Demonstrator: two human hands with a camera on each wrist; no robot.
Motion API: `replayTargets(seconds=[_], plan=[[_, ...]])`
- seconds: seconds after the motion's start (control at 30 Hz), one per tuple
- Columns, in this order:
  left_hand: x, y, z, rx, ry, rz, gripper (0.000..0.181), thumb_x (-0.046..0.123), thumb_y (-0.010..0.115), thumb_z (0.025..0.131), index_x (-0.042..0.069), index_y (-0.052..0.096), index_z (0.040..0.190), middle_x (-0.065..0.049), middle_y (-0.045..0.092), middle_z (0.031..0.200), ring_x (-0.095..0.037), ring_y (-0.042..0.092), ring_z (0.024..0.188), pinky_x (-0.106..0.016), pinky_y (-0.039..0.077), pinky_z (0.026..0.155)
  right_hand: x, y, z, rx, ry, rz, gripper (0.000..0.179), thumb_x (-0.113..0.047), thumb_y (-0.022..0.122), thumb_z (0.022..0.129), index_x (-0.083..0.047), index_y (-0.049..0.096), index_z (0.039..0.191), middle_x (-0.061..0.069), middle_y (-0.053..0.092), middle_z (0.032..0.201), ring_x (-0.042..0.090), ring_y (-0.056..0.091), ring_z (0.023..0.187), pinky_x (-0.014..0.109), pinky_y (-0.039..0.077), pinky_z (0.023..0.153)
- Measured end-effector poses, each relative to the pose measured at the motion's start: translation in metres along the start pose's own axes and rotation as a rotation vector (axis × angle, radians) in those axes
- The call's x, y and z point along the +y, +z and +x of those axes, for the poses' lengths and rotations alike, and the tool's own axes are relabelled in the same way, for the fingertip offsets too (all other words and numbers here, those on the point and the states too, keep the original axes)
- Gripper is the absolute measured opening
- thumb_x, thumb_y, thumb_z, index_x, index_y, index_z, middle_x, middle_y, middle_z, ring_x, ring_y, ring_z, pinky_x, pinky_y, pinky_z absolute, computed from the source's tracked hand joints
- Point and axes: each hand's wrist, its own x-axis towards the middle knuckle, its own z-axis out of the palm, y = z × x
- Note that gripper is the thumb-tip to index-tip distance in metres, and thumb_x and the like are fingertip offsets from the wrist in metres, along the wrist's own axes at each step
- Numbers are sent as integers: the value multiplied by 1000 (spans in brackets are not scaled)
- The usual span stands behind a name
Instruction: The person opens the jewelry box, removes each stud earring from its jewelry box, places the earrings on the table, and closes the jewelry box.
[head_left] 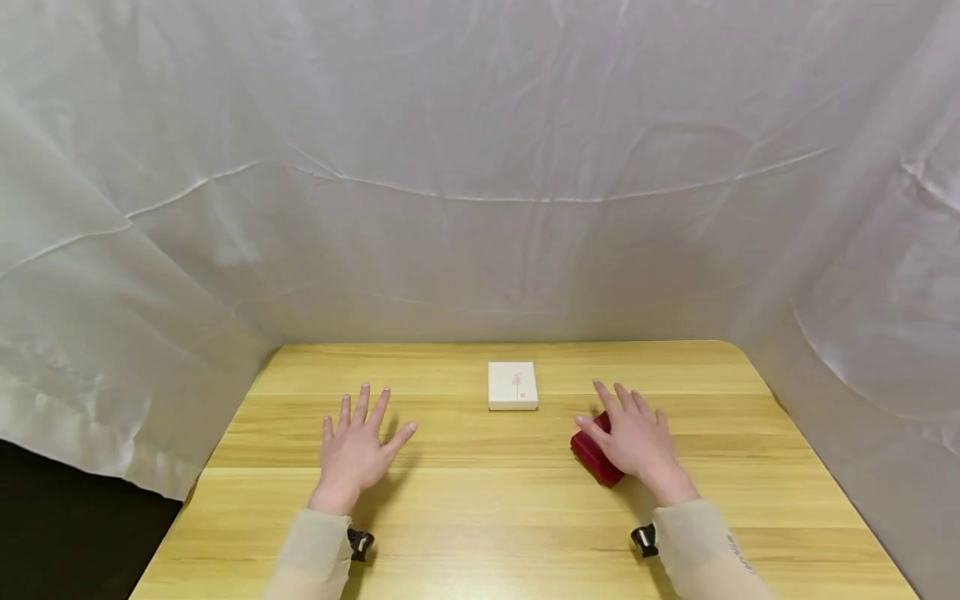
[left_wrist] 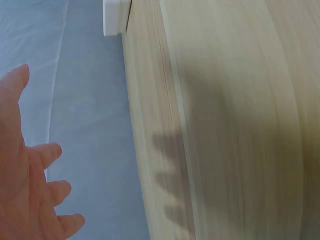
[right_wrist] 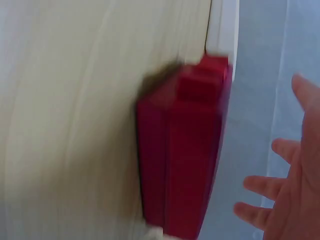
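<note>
Glossy wood-grain tabletop (head_left: 480,517), smooth red box (head_left: 597,460)

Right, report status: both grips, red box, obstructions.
Left grip empty, above the table. Right grip empty, hovers over the red box. Red box rests on table, partly hidden in head view. Nothing visible blocking; white box lies apart, farther back.

The place is screened off like a booth; the kind of building is unclear. Creased pale grey fabric sheets (head_left: 480,150) hang left, right and far around a yellow wood-grain tabletop (head_left: 480,525).
</note>
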Motion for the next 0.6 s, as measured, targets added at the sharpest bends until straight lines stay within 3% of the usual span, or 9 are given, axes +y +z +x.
replayTargets(seconds=[0.13, 0.37, 0.6], plan=[[12, 5, 2, -3, 8, -1, 87, 76, 31, 91, 21, 23, 157, -14, 11, 161, -45, 9, 145, -69, 6, 109, -16, 9, 3, -4, -51, 4, 73, -61, 42, 98, -17, 32, 154, 25, 37, 149, 50, 35, 132, 73, 25, 100], [32, 16, 6, -22, 38, -39, 85, 75, 31, 92, 22, 20, 158, -14, 15, 161, -43, 14, 144, -66, 11, 111, -41, 23, 18, 4, -98, 81, 62, -47, 47, 101, -13, 37, 152, 23, 46, 143, 46, 44, 127, 67, 34, 98], [50, 25, 12, -11, 64, -152, 79, 66, 39, 96, 18, 25, 157, -17, 19, 159, -44, 20, 143, -65, 16, 110, -57, 32, 39, -19, -46, 190, 57, -40, 48, 103, -8, 40, 150, 22, 49, 141, 45, 47, 125, 63, 37, 100]])
